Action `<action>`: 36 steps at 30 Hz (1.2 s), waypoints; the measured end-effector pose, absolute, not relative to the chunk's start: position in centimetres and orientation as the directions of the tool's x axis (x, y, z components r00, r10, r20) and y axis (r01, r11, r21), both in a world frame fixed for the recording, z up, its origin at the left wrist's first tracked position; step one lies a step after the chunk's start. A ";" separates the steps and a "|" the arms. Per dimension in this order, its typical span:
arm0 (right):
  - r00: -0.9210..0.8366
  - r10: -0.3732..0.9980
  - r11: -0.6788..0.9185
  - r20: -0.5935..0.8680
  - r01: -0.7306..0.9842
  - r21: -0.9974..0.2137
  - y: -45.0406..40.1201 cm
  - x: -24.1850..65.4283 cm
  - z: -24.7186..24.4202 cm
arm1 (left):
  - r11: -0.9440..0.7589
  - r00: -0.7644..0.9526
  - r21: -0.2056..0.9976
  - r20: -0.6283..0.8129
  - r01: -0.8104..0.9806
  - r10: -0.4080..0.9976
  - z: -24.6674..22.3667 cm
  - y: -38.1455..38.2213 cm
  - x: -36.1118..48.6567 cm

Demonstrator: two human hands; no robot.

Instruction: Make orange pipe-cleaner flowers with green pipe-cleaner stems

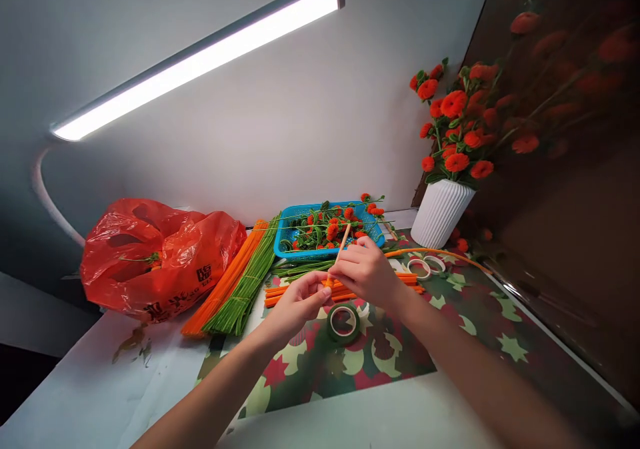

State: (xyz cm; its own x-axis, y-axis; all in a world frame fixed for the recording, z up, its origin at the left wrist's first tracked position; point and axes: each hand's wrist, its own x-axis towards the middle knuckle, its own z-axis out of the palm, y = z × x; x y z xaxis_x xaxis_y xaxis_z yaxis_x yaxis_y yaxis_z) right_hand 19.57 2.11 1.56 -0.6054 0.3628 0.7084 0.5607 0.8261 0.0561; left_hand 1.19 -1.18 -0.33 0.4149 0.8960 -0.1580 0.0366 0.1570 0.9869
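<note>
My hands meet above the mat, around a thin wooden stick (345,241) that tilts up to the right. At its lower end is a small coil of orange pipe cleaner (328,282). My left hand (303,299) pinches this coil and the stick's base between thumb and fingers. Close against it, my right hand (367,272) has its fingers closed on the pipe cleaner; a long orange tail (440,251) runs out to the right behind it. Its fingertips are partly hidden beside the stick. Just below the hands lies a roll of green tape (333,333).
Behind the hands, a blue basket (300,256) holds red-orange flowers and green stems. Orange (227,279) and green pipe cleaner bundles (245,286) lie left, beside a red plastic bag (165,262). At right are two pale rings (419,277) and a white vase (441,216) of flowers. A lamp (200,54) hangs above.
</note>
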 end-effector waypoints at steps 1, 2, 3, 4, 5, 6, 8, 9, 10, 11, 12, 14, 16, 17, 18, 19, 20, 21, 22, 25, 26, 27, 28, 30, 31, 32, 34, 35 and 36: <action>-0.577 0.356 0.828 0.735 0.560 0.039 2.1 19.5 1.5 | 0.171 0.405 0.985 -0.154 -0.006 0.901 -0.4 -1.2 1.3; -0.545 0.350 0.833 0.762 0.553 0.013 2.1 19.5 1.5 | 0.179 0.395 0.983 -0.146 -0.047 0.907 -0.4 -1.2 1.3; -0.507 0.347 0.843 0.789 0.538 -0.025 2.1 19.4 1.5 | 0.182 0.387 0.980 -0.137 -0.083 0.912 -0.4 -1.3 1.3; -0.468 0.353 0.855 0.810 0.514 -0.076 2.1 19.4 1.5 | 0.183 0.381 0.976 -0.127 -0.114 0.916 -0.4 -1.3 1.3; -0.430 0.369 0.866 0.824 0.480 -0.137 2.1 19.4 1.5 | 0.183 0.370 0.973 -0.119 -0.142 0.921 -0.4 -1.3 1.3; -0.398 0.395 0.875 0.828 0.439 -0.206 2.1 19.4 1.6 | 0.183 0.357 0.969 -0.114 -0.168 0.927 -0.3 -1.3 1.4; -0.364 0.485 0.866 0.796 0.330 -0.377 2.3 19.5 1.8 | 0.187 0.336 0.958 -0.106 -0.217 0.936 -0.2 -1.3 1.3; -0.363 0.545 0.838 0.756 0.266 -0.476 2.4 19.6 1.9 | 0.188 0.334 0.953 -0.102 -0.239 0.937 -0.1 -1.3 1.3; -0.373 0.606 0.792 0.703 0.201 -0.576 2.5 19.9 2.0 | 0.189 0.339 0.948 -0.095 -0.257 0.936 -0.1 -1.3 1.3; -0.393 0.662 0.730 0.638 0.143 -0.668 2.7 20.1 2.0 | 0.188 0.353 0.945 -0.086 -0.268 0.932 -0.2 -1.3 1.2; -0.422 0.708 0.658 0.567 0.100 -0.747 2.9 20.5 2.1 | 0.185 0.372 0.944 -0.074 -0.272 0.925 -0.3 -1.3 1.2; -0.498 0.764 0.508 0.411 0.070 -0.859 3.4 21.3 2.1 | 0.171 0.420 0.947 -0.043 -0.271 0.907 -0.5 -1.3 0.9; -0.597 0.768 0.361 0.230 0.108 -0.926 3.9 22.1 2.1 | 0.168 0.502 0.957 -0.028 -0.236 0.864 -0.7 -1.2 0.5; -0.652 0.747 0.300 0.134 0.150 -0.942 4.1 22.4 2.1 | 0.171 0.559 0.966 -0.034 -0.194 0.828 -0.6 -1.1 0.3; -0.703 0.710 0.258 0.042 0.204 -0.944 4.2 22.6 2.1 | 0.178 0.623 0.975 -0.058 -0.132 0.780 -0.5 -1.1 0.0; -0.746 0.665 0.244 -0.035 0.261 -0.934 4.2 22.8 2.1 | 0.181 0.687 0.982 -0.097 -0.051 0.720 -0.3 -1.0 -0.3; -0.777 0.623 0.257 -0.091 0.314 -0.914 4.1 22.8 2.1 | 0.176 0.738 0.984 -0.144 0.035 0.659 -0.1 -0.9 -0.5; -0.797 0.590 0.288 -0.131 0.359 -0.888 4.0 22.7 2.2 | 0.163 0.779 0.980 -0.193 0.118 0.597 0.2 -0.9 -0.7; -0.807 0.570 0.325 -0.156 0.396 -0.859 3.8 22.5 2.2 | 0.132 0.806 0.972 -0.234 0.194 0.543 0.4 -0.8 -0.8; -0.790 0.587 0.443 -0.176 0.496 -0.747 2.9 21.6 2.5 | -0.006 0.806 0.925 -0.329 0.381 0.492 0.7 -0.8 -0.9; -0.774 0.613 0.486 -0.161 0.530 -0.695 2.6 21.2 2.6 | -0.039 0.786 0.905 -0.346 0.423 0.512 0.7 -0.8 -0.9; -0.755 0.643 0.530 -0.128 0.559 -0.638 2.3 20.9 2.7 | -0.053 0.762 0.890 -0.356 0.453 0.541 0.5 -0.8 -0.8; -0.739 0.669 0.574 -0.077 0.581 -0.577 2.0 20.6 2.9 | -0.048 0.738 0.883 -0.359 0.466 0.571 0.3 -0.8 -0.8; -0.718 0.695 0.652 0.044 0.604 -0.459 1.6 20.2 3.1 | -0.001 0.698 0.890 -0.357 0.456 0.621 -0.1 -0.7 -0.8; -0.713 0.693 0.685 0.107 0.605 -0.407 1.5 20.1 3.2 | 0.030 0.680 0.897 -0.355 0.441 0.642 -0.3 -0.6 -0.8; -0.707 0.687 0.710 0.168 0.605 -0.360 1.4 20.0 3.3 | 0.058 0.661 0.907 -0.347 0.418 0.665 -0.5 -0.5 -0.7; -0.689 0.670 0.742 0.276 0.608 -0.282 1.4 20.0 3.4 | 0.084 0.630 0.936 -0.294 0.341 0.718 -0.9 -0.3 -0.7; -0.680 0.661 0.750 0.318 0.612 -0.249 1.5 20.1 3.4 | 0.081 0.616 0.953 -0.252 0.291 0.746 -1.0 -0.2 -0.6; -0.669 0.654 0.754 0.353 0.619 -0.222 1.5 20.1 3.4 | 0.075 0.602 0.968 -0.210 0.241 0.770 -1.1 -0.2 -0.4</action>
